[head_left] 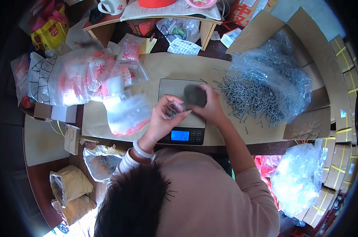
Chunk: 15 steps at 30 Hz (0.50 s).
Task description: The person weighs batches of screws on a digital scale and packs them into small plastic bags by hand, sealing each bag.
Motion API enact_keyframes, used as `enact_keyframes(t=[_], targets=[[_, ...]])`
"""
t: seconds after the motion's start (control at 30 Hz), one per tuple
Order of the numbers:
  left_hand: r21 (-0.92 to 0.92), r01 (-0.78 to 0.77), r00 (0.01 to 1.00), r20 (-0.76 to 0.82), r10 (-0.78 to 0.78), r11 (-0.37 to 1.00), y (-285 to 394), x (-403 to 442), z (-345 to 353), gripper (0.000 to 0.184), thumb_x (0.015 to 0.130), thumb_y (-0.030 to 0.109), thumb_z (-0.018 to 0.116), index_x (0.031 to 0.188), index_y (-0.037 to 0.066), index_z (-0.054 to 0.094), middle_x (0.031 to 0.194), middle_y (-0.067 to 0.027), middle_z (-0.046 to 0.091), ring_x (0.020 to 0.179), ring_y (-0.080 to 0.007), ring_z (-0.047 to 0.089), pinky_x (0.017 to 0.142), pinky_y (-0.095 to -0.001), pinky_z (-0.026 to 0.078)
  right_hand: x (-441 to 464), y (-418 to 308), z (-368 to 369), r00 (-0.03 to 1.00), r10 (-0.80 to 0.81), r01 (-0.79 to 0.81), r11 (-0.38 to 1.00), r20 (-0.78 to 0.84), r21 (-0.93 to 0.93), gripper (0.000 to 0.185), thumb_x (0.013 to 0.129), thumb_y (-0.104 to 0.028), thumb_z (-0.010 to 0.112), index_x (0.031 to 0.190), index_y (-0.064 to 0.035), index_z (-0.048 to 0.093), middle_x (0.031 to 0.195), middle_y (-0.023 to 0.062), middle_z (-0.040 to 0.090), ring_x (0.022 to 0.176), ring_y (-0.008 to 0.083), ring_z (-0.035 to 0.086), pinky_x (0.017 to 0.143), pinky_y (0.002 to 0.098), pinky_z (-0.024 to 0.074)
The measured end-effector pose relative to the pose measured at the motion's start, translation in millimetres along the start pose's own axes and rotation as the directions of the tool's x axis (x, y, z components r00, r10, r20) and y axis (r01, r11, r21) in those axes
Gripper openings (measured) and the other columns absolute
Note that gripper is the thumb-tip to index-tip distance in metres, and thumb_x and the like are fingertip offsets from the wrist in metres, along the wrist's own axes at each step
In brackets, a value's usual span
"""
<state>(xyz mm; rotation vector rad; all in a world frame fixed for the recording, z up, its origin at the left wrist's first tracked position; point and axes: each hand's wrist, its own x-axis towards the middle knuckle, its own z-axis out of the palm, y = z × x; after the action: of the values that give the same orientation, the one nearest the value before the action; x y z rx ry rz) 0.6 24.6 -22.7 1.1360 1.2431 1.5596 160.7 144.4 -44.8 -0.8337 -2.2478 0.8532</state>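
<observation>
My left hand (166, 114) is wrapped round a small clear plastic bag (172, 110) with some screws in it. Close beside it, my right hand (209, 104) grips a dark round bowl (195, 96), tilted toward the bag and slightly blurred. Both are above a digital scale (172, 85) with a lit blue display (180, 136); its digits are too small to read. To the right of the scale lies a large heap of screws (248, 93), partly covered by a clear plastic sheet. Flat empty zip bags (129, 114) with red edges lie to the left.
Printed plastic bags (84, 75) cover the table's left part. A wooden shelf (204, 33) stands at the back with a mug (112, 6) on it. An open cardboard box (313, 43) rises at the right. Paper sacks (74, 183) stand below left.
</observation>
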Motion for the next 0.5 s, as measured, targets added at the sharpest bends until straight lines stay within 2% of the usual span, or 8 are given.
enact_keyframes(t=[0.03,0.07,0.13,0.23,0.27,0.37,0.4,0.5], targets=[[0.011,-0.008,1.000,0.003,0.008,1.000,2,-3,-3,0.035,0.077,-0.003,0.073,0.104,0.004,0.052,0.085,-0.0001,0.056,0.078,-0.0070,0.054,0.071,-0.0218,0.044,-3,-2,0,0.997,-0.046,0.052,0.992,0.057,-0.114,0.083,0.062,-0.032,0.083,0.128,-0.0058,0.040,0.126,0.0145,0.048,0.124,0.0321,0.043,0.099,0.0491,0.0326],[0.022,-0.016,1.000,0.006,0.015,1.000,6,-6,-5,0.035,0.077,-0.001,0.073,0.105,0.003,0.052,0.085,-0.0003,0.056,0.078,-0.0070,0.054,0.071,-0.0217,0.045,-6,-5,-3,0.994,-0.080,0.084,0.995,0.076,-0.046,0.081,0.065,-0.033,0.081,0.132,-0.0100,0.040,0.135,0.0135,0.041,0.134,0.0342,0.031,0.102,0.0538,0.0238],[0.062,0.055,0.997,0.044,-0.057,0.997,20,-10,-9,0.037,0.082,0.008,0.071,0.111,0.003,0.048,0.086,-0.0008,0.056,0.079,-0.0080,0.054,0.071,-0.0231,0.044,3,-37,-22,0.957,-0.260,0.250,0.964,0.125,0.089,0.063,0.069,-0.030,0.078,0.123,-0.0124,0.049,0.136,0.0117,0.042,0.135,0.0356,0.030,0.103,0.0525,0.0244],[-0.187,0.154,0.981,0.143,-0.128,0.970,30,-15,-7,0.040,0.086,0.012,0.067,0.117,0.002,0.043,0.095,-0.0039,0.056,0.084,-0.0083,0.055,0.073,-0.0224,0.046,9,-75,-38,0.860,-0.476,0.458,0.879,0.184,0.134,0.034,0.075,-0.025,0.073,0.105,-0.0147,0.060,0.131,0.0076,0.048,0.132,0.0327,0.035,0.102,0.0496,0.0259],[-0.247,0.166,0.962,0.254,-0.102,0.955,22,-18,-17,0.045,0.088,0.016,0.065,0.122,0.003,0.040,0.101,-0.0044,0.056,0.091,-0.0083,0.054,0.075,-0.0232,0.046,10,-80,-41,0.817,-0.537,0.523,0.844,0.209,0.122,0.024,0.077,-0.024,0.071,0.098,-0.0152,0.063,0.128,0.0060,0.051,0.130,0.0310,0.038,0.101,0.0485,0.0266],[-0.333,0.116,0.943,0.333,0.002,0.936,40,-15,-5,0.049,0.086,0.015,0.068,0.124,0.003,0.040,0.104,-0.0036,0.056,0.092,-0.0084,0.054,0.075,-0.0227,0.046,3,-86,-42,0.813,-0.540,0.545,0.837,0.217,0.041,0.010,0.077,-0.021,0.070,0.083,-0.0148,0.064,0.117,0.0015,0.057,0.121,0.0249,0.047,0.099,0.0466,0.0290],[-0.185,0.165,0.937,0.335,-0.096,0.969,37,-21,-6,0.043,0.085,0.009,0.067,0.122,0.002,0.046,0.101,-0.0017,0.058,0.090,-0.0079,0.056,0.076,-0.0223,0.047,3,-84,-40,0.815,-0.560,0.559,0.827,0.147,0.050,0.014,0.075,-0.021,0.072,0.086,-0.0156,0.064,0.104,0.0006,0.059,0.107,0.0204,0.053,0.095,0.0440,0.0313],[-0.026,0.204,0.911,0.372,-0.180,0.979,30,-22,0,0.032,0.084,0.003,0.067,0.115,0.001,0.055,0.096,-0.0011,0.062,0.087,-0.0071,0.057,0.077,-0.0228,0.048,2,-80,-43,0.892,-0.449,0.446,0.893,0.054,0.051,0.017,0.074,-0.019,0.073,0.087,-0.0151,0.064,0.095,0.0027,0.058,0.098,0.0213,0.055,0.091,0.0412,0.0323]])
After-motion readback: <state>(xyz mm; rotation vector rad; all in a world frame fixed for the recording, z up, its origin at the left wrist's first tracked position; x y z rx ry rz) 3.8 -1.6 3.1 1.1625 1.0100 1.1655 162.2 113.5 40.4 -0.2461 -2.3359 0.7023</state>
